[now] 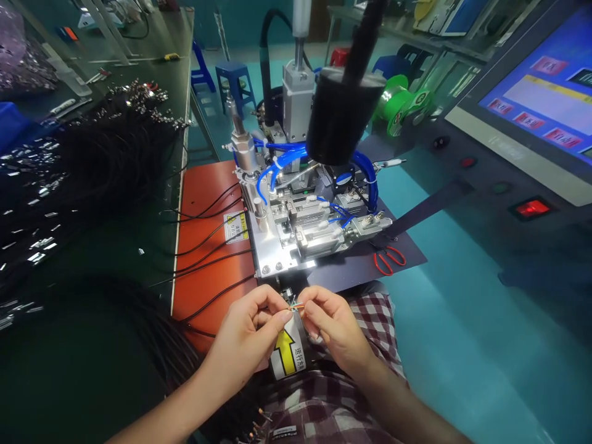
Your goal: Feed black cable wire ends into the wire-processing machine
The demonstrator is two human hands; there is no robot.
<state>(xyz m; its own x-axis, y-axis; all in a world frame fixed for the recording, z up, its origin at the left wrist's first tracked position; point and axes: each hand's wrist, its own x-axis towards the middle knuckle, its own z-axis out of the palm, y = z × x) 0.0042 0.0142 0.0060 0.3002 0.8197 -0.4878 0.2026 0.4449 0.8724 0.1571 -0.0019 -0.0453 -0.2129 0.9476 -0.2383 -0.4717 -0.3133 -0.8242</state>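
Observation:
Close together in front of the metal machine (277, 246), my two hands pinch the thin coloured wires of a cable end (296, 306). My left hand (247, 330) has thumb and forefinger closed on the left side of these wires. From the right, my right hand (340, 327) grips the orange and pale strands between thumb and fingers. Just beneath the fingers is a white label with a yellow arrow (287, 357). A small dark metal part (287, 292) of the machine shows right behind the fingertips. The rest of the held cable is hidden by my hands.
Black cables (213, 259) run across the orange base plate (198, 185) into the machine's left side. Bundles of black cable (106, 142) lie on the dark table at left. Red-handled scissors (390, 260) rest at right, below a control screen (546, 98). A black cylinder (342, 117) hangs overhead.

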